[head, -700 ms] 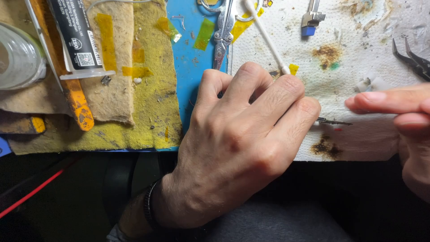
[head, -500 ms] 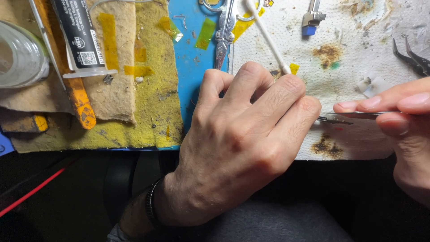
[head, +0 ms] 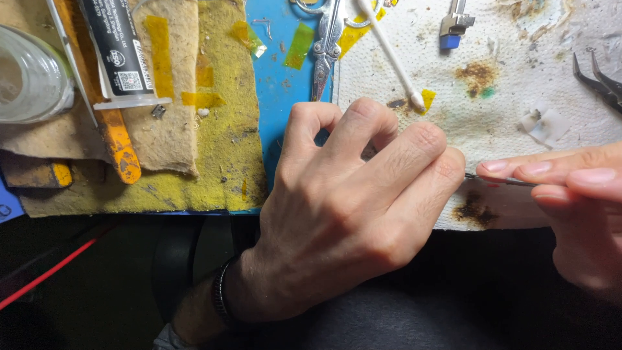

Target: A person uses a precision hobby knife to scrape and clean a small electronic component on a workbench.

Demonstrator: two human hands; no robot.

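My left hand (head: 343, 214) rests palm down at the near edge of a stained white paper towel (head: 518, 97). Its fingers are curled down onto the towel and hide whatever lies beneath them. My right hand (head: 576, 207) comes in from the right edge, pinching a thin metal tool (head: 502, 181) between thumb and fingers. The tool lies nearly level, and its tip reaches the little finger of my left hand. A cotton swab (head: 389, 48) lies slantwise on the towel just beyond my left fingers.
Metal scissors (head: 324, 45) lie on a blue mat (head: 285, 84). To the left are a yellow cloth (head: 207, 162), a black syringe tube (head: 116, 52), an orange-handled tool (head: 120, 146) and a glass jar (head: 29, 78). Black tweezers (head: 599, 81) sit far right.
My right hand has slid a little left and lower, bringing the thin tool closer to my left fingers. My left hand has stayed in place.
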